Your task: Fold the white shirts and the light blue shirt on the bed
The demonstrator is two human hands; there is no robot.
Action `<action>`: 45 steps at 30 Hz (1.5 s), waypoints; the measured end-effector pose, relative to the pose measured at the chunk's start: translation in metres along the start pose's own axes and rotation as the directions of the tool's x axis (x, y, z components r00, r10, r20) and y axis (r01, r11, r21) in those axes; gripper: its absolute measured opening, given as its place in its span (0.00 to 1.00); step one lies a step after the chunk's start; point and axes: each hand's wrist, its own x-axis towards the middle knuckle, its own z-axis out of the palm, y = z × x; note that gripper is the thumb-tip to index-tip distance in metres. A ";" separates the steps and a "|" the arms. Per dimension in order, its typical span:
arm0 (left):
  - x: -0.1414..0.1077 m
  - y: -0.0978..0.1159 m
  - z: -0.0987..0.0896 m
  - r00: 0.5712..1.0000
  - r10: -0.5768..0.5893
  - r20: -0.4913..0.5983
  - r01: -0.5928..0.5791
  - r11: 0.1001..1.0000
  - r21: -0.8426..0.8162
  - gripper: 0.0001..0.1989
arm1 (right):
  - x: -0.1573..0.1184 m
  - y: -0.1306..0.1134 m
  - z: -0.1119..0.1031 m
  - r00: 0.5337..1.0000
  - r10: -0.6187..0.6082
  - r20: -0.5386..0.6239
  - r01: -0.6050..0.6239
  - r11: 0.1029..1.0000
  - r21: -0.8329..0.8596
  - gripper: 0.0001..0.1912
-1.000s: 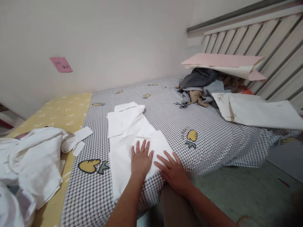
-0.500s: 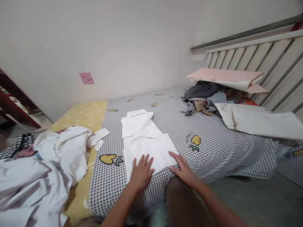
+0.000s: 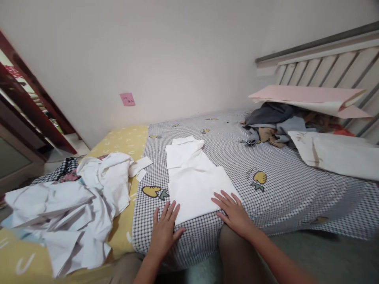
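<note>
A folded white garment (image 3: 198, 185) lies flat on the checked bed cover (image 3: 278, 201), its wide end toward me. My left hand (image 3: 166, 228) rests at the garment's near left corner, fingers spread, holding nothing. On the near right corner of the cloth lies my right hand (image 3: 232, 211), also with fingers apart and nothing in its grip. Left of these, a rumpled heap of white clothes (image 3: 85, 209) covers part of the yellow bedding (image 3: 118, 138). White tags (image 3: 143, 163) stick out beside the heap.
At the back right, dark and grey clothes (image 3: 269, 118) are piled under pink sheets (image 3: 308, 94). A white paper bag (image 3: 334, 154) lies in front of a railing (image 3: 322, 67). My knees are at the bed's near edge.
My left hand has slid left, off the middle of the garment's near edge to its corner. My right hand has flattened on the cloth. The view has turned left.
</note>
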 end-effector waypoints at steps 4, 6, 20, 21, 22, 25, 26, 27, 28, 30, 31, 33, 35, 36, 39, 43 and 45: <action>0.004 0.008 -0.004 0.996 -0.088 0.015 0.088 0.994 -0.064 0.34 | 0.003 0.002 -0.008 0.999 0.043 -0.010 -0.042 0.998 0.050 0.25; 0.010 0.015 -0.010 0.987 -0.158 0.038 0.161 0.983 -0.090 0.30 | 0.007 -0.001 -0.010 0.997 0.065 -0.028 -0.064 0.996 0.056 0.28; 0.044 0.019 -0.026 0.966 -0.255 0.051 0.260 0.956 -0.138 0.31 | 0.030 0.019 0.002 0.986 0.082 -0.147 -0.076 0.996 0.043 0.38; 0.044 0.014 -0.026 0.975 -0.218 0.035 0.221 0.961 -0.165 0.28 | 0.030 0.020 0.000 0.986 0.061 -0.153 -0.051 0.996 0.071 0.37; 0.043 0.009 -0.026 0.985 -0.172 0.018 0.172 0.967 -0.186 0.26 | 0.028 0.020 -0.003 0.986 0.039 -0.162 -0.024 0.995 0.093 0.36; 0.033 -0.009 -0.027 1.000 -0.007 -0.022 0.003 0.982 -0.186 0.28 | 0.018 0.015 -0.010 0.985 -0.022 -0.172 0.042 0.992 0.115 0.34; 0.027 -0.014 -0.027 0.999 0.038 -0.021 -0.041 0.985 -0.165 0.29 | 0.013 0.011 -0.012 0.987 -0.038 -0.159 0.056 0.992 0.114 0.33; 0.022 -0.019 -0.026 0.998 0.068 -0.009 -0.069 0.988 -0.139 0.30 | 0.007 0.007 -0.012 0.989 -0.048 -0.138 0.064 0.992 0.111 0.32; 0.016 -0.022 -0.025 0.996 0.084 0.021 -0.081 0.990 -0.112 0.31 | 0.001 0.002 -0.012 0.993 -0.054 -0.108 0.065 0.992 0.107 0.31; 0.004 -0.024 -0.022 0.989 0.073 0.130 -0.065 0.996 -0.065 0.34 | -0.012 -0.008 -0.012 0.999 -0.039 -0.035 0.042 0.994 0.097 0.32; -0.001 -0.023 -0.021 0.980 0.051 0.190 -0.043 0.998 -0.042 0.36 | -0.017 -0.011 -0.011 1.000 -0.020 0.004 0.020 0.995 0.095 0.34; -0.010 -0.021 -0.022 0.947 0.013 0.321 -0.011 1.000 -0.006 0.39 | -0.026 -0.013 -0.014 0.996 -0.001 0.092 -0.010 0.992 0.123 0.37; -0.013 -0.017 -0.029 0.890 0.013 0.455 -0.006 1.000 -0.015 0.44 | -0.027 -0.006 -0.019 0.989 -0.004 0.148 -0.029 0.975 0.221 0.38; -0.011 -0.014 -0.035 0.860 0.054 0.507 -0.031 0.998 -0.054 0.47 | -0.023 0.001 -0.022 0.990 0.007 0.139 -0.048 0.954 0.294 0.36; 0.015 0.007 -0.055 0.859 0.242 0.450 -0.171 0.966 -0.192 0.44 | 0.000 0.031 -0.027 0.971 0.233 -0.052 -0.176 0.846 0.503 0.29; 0.076 0.047 -0.049 0.961 0.262 0.093 -0.256 0.964 -0.072 0.31 | 0.046 0.068 -0.021 0.830 0.529 -0.177 -0.355 0.746 0.564 0.30; 0.099 0.057 -0.031 0.945 0.325 0.026 -0.324 0.945 -0.043 0.30 | 0.062 0.076 -0.018 0.837 0.525 -0.152 -0.370 0.749 0.549 0.31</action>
